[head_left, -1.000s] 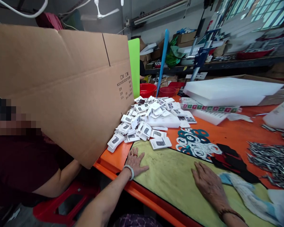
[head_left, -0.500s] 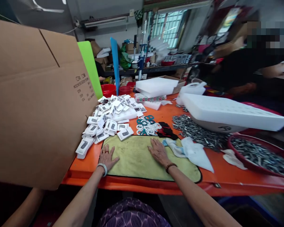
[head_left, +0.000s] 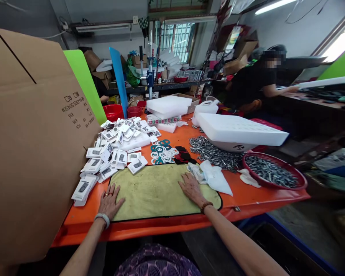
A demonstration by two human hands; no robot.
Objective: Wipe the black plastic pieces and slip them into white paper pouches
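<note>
I see both hands flat, palms down, on the yellow-green cloth [head_left: 158, 189] spread at the near edge of the orange table [head_left: 247, 197]
Left hand [head_left: 109, 200]: fingers spread wide, on the cloth's near left corner, gripping nothing
Right hand [head_left: 191, 188]: fingers straight and loosely together, on the right part of the cloth, fingertips toward its far right edge, also holding nothing
My read on the cloth: thin, soft, limp, light. It looks towel-like, so not slippery and not fragile. It won't keep its shape if lifted and will sag and bunch, and pushed flat it should wrinkle rather than slide
Best grip is probably a pinch at an edge or corner. The near left corner sits at the left hand, and the right edge is just beyond the right fingertips
Around it: a heap of white packets [head_left: 115, 147] at the far left, one of them lying across the cloth's far edge. A big cardboard box [head_left: 31, 134] stands at the left. A white rag [head_left: 214, 176] touches the right edge. Rings [head_left: 161, 151] lie just beyond the far edge. Metal pins [head_left: 212, 153] and a red basin [head_left: 276, 188] of them are to the right, and a foam block [head_left: 238, 130] lies further back
</note>
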